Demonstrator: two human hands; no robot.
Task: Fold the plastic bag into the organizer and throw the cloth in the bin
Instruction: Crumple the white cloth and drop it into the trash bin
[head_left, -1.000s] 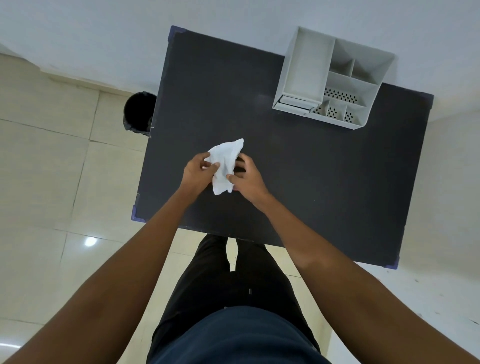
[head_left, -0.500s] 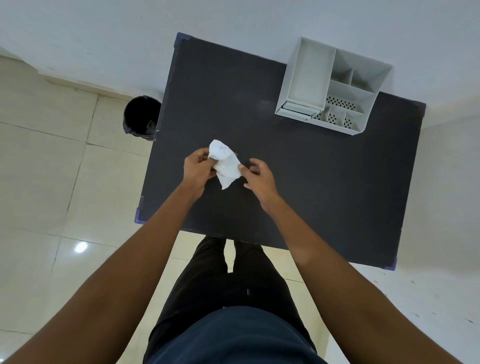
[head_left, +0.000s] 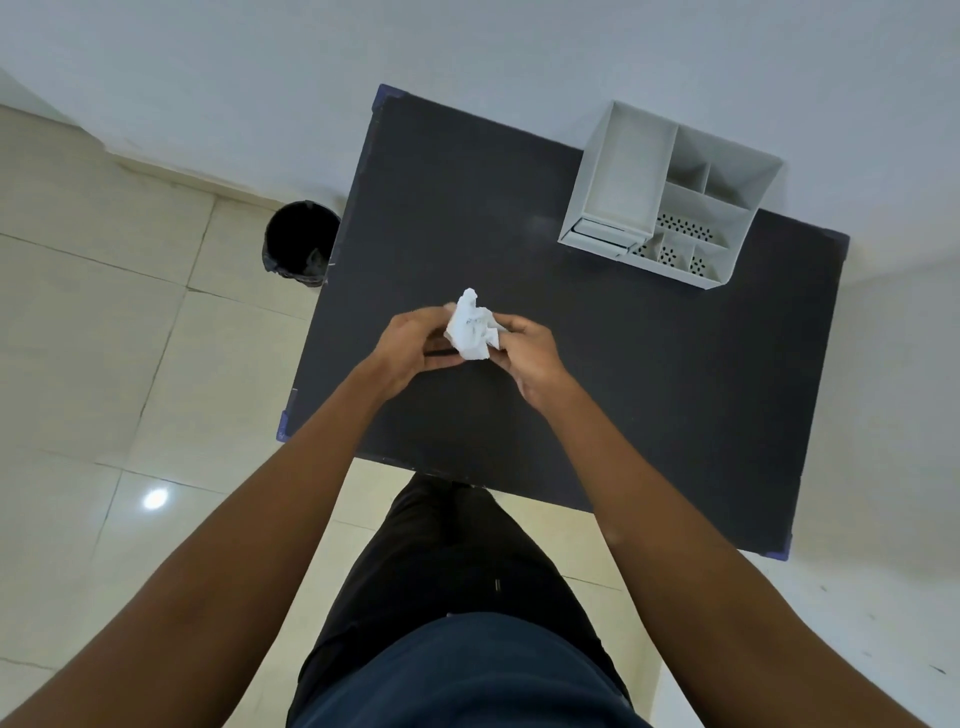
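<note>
The white wad (head_left: 471, 332), centre of frame, is sitting just above the bench (head_left: 649, 374), pinched from both sides. Can't tell for sure if it's the plastic bag or the cloth; it's crumpled and bunched, w/ a peak sticking up at its top. Judging by the task, it's prob. being balled up small so it's easier to toss or tuck away.

The left hand (head_left: 410, 345) is curling around the wad's left side, fingertips pressing into it. The right hand (head_left: 530, 358) is gripping the right side, thumb and fingers closing on the lower edge. Both are holding it btwn them, off the bench surface, so it can be squeezed from two sides w/o dragging.

Outward: the white organizer (head_left: 670, 202) is standing at the upper right of the frame, on the far edge of the bench, well apart from the hands. Its big left compartment is looking bare; perforated smaller slots are facing the person. A flat pale item seems to be lying at its near lip, too small to identify.

The black bin (head_left: 298, 244) is standing on the floor at the upper left, just beside the bench edge, mouth open upward, reachable by a leftward swing.
</note>
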